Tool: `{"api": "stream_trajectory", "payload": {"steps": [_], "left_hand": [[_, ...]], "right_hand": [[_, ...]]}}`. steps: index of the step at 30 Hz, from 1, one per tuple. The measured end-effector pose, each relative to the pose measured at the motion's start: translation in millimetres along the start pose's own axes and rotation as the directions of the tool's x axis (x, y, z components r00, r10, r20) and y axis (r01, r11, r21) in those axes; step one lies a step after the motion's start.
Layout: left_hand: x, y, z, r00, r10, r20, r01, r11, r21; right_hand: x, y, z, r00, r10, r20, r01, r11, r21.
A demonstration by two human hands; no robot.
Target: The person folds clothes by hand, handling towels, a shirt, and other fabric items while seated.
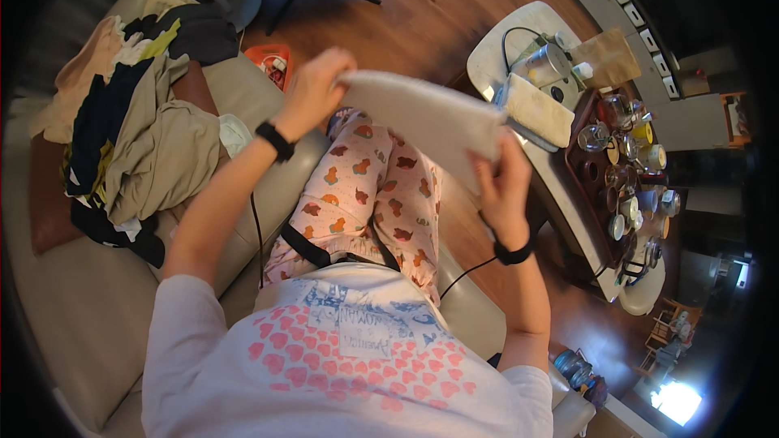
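Sofa (81,308), beige, filling the frame from nine to seven o'clock. Heap of clothes (134,126) piled on the sofa at ten o'clock, tan, dark and yellow pieces tangled together. Low table (507,49) at two o'clock, white-topped, running down toward four o'clock. Tray (580,170) on the table at three o'clock, dark, crowded with small cups and glass pots. Folded towel (540,109) lying on the table just beside the tray, at its ten o'clock. Cloth (422,113), pale and flat, held up at centre above the knees in patterned trousers, stretched between both hands. Left hand (312,89) at eleven o'clock of centre, clenched on the cloth's left end. Right hand (503,182) at four o'clock of the cloth, fingers pinching its right corner. Black wristband on each wrist.
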State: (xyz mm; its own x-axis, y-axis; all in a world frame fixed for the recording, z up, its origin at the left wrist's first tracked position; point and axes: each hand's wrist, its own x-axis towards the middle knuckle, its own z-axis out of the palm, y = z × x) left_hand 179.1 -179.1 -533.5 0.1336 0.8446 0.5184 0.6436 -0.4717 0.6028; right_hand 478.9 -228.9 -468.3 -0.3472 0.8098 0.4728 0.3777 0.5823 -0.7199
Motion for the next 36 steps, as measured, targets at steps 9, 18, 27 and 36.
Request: {"api": "stream_trajectory", "payload": {"steps": [9, 18, 27, 36], "left_hand": [[34.9, 18.1, -25.8, 0.981, 0.158, -0.117, -0.147, 0.984, 0.101], [-139.0, -7.8, -5.8, 0.911, -0.071, 0.407, 0.006, 0.988, 0.157], [-183.8, 42.0, 16.9, 0.609, -0.723, 0.325, 0.79, 0.588, -0.173], [-154.7, 11.0, 43.5, 0.606, -0.744, 0.281, 0.765, 0.642, 0.052]], "right_hand": [[-9.7, -42.3, 5.5, 0.942, -0.295, 0.159, 0.319, 0.934, -0.16], [-119.9, 16.4, 113.9, 0.77, -0.048, 0.636, -0.047, 0.99, 0.132], [-148.9, 50.2, 49.5, 0.822, 0.555, 0.126, -0.527, 0.826, -0.2], [-156.1, 52.3, 76.6, 0.698, 0.71, 0.094, -0.713, 0.701, -0.001]]}}
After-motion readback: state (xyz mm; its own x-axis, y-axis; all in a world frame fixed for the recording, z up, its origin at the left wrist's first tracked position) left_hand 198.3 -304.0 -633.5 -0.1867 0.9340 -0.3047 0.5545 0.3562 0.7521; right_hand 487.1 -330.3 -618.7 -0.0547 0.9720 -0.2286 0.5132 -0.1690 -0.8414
